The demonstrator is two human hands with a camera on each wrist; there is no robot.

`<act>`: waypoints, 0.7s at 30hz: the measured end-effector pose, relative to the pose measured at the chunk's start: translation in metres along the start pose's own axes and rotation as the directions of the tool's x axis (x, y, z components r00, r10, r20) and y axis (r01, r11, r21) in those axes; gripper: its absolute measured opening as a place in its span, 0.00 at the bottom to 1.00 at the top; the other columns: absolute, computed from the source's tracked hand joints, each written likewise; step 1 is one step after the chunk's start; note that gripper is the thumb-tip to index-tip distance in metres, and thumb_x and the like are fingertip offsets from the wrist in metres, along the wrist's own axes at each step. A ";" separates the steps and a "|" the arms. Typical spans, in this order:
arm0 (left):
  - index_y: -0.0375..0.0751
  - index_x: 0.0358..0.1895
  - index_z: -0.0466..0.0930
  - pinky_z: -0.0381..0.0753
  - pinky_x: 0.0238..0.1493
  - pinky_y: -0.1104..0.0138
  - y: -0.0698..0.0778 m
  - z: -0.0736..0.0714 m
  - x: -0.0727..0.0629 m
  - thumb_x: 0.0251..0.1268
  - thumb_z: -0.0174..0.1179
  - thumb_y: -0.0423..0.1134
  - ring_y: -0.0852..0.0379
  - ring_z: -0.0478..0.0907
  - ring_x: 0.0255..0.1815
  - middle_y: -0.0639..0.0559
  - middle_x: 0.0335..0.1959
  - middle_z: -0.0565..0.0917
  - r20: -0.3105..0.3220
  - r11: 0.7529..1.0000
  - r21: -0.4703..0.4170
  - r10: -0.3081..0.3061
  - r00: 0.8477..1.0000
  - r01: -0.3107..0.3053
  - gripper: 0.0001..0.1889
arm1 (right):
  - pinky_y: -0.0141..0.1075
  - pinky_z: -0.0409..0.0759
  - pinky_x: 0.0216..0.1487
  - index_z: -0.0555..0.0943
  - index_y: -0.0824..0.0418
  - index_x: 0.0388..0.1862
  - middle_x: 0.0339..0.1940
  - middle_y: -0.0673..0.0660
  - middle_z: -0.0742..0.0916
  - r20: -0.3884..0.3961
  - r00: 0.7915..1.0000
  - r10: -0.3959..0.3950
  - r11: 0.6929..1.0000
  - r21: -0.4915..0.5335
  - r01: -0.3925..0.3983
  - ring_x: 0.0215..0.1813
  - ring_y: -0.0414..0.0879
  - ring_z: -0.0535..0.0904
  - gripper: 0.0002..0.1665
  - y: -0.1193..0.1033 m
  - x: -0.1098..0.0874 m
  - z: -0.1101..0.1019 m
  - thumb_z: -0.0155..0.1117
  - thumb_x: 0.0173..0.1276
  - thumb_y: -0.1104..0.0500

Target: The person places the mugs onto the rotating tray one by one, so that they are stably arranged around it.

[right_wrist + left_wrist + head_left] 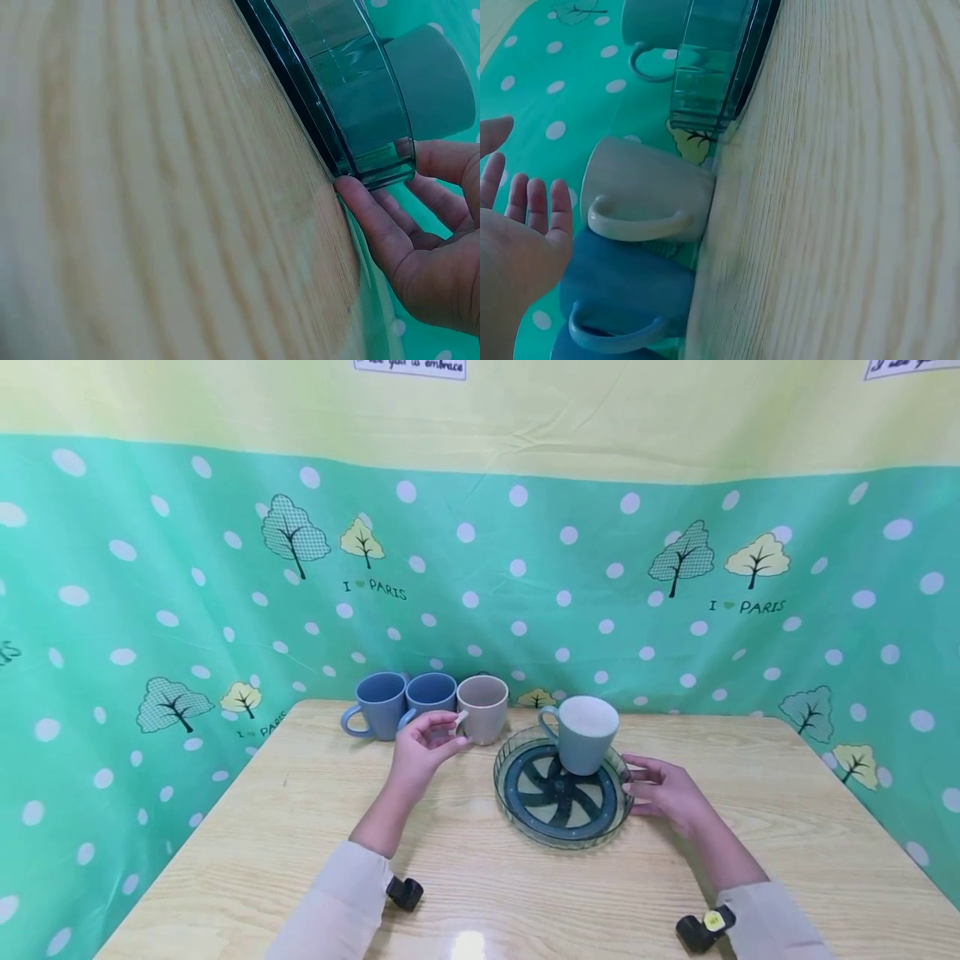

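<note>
My left hand (423, 752) reaches beside the handle of a beige mug (483, 710). In the left wrist view the fingers (536, 206) are extended, a little apart from that mug. My right hand (671, 793) holds the right rim of a round clear tray (510, 810) with a dark spoked base. The right wrist view shows one finger low by the tray's base and another digit at its rim (409, 146). A pale grey-green mug (587, 739) stands upright toward the back of the tray, its handle pointing left.
Two blue mugs, a left one (381, 706) and a middle one (431, 693), stand in a row with the beige mug along the table's back edge. Behind them hangs a green dotted cloth (517, 568). The wooden table (525, 902) stretches toward me.
</note>
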State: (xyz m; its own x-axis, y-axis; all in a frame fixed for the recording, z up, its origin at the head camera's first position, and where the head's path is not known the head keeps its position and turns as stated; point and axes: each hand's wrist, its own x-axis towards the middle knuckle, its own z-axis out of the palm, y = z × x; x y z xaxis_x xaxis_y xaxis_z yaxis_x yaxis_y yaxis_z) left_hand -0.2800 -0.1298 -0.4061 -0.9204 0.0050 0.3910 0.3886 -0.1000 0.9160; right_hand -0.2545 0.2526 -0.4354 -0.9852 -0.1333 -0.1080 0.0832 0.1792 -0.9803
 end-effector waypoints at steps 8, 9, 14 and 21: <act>0.19 0.53 0.74 0.82 0.53 0.65 0.002 -0.011 -0.004 0.53 0.67 0.21 0.28 0.72 0.56 0.24 0.53 0.75 -0.011 1.000 -0.003 -0.004 1.000 0.004 0.22 | 0.47 0.85 0.47 0.61 0.70 0.73 0.63 0.75 0.71 -0.015 1.000 0.002 1.000 0.016 -0.002 0.52 0.51 0.79 0.37 0.003 -0.001 0.001 0.61 0.66 0.71; 0.20 0.53 0.74 0.82 0.53 0.65 0.003 -0.014 -0.005 0.53 0.67 0.21 0.28 0.72 0.56 0.26 0.53 0.76 -0.015 1.000 0.004 -0.002 1.000 0.002 0.22 | 0.47 0.85 0.47 0.61 0.71 0.73 0.63 0.75 0.70 -0.012 1.000 0.000 1.000 0.016 0.001 0.52 0.52 0.79 0.37 0.003 -0.001 0.001 0.61 0.66 0.71; 0.23 0.52 0.77 0.82 0.52 0.65 0.005 -0.025 -0.006 0.53 0.68 0.22 0.35 0.74 0.56 0.44 0.47 0.83 -0.035 0.999 0.038 0.011 0.999 -0.009 0.21 | 0.47 0.85 0.47 0.61 0.70 0.73 0.63 0.75 0.70 -0.017 1.000 0.004 1.000 0.022 -0.003 0.51 0.52 0.80 0.37 0.003 -0.003 0.002 0.61 0.66 0.71; 0.22 0.53 0.76 0.82 0.54 0.65 0.010 -0.038 -0.010 0.54 0.68 0.23 0.55 0.78 0.50 0.54 0.45 0.83 -0.042 0.997 0.072 0.003 0.999 0.000 0.22 | 0.47 0.85 0.47 0.60 0.71 0.72 0.61 0.74 0.70 -0.015 1.000 0.016 1.000 0.022 -0.016 0.49 0.53 0.80 0.38 0.001 -0.008 0.003 0.63 0.65 0.71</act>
State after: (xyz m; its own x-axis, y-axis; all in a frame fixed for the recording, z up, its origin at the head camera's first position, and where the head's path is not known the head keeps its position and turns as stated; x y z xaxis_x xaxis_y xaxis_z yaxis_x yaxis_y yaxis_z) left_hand -0.2690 -0.1684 -0.4041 -0.9203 -0.0369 0.3895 0.3906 -0.0283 0.9201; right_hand -0.2457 0.2509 -0.4358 -0.9859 -0.1153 -0.1212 0.1020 0.1602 -0.9818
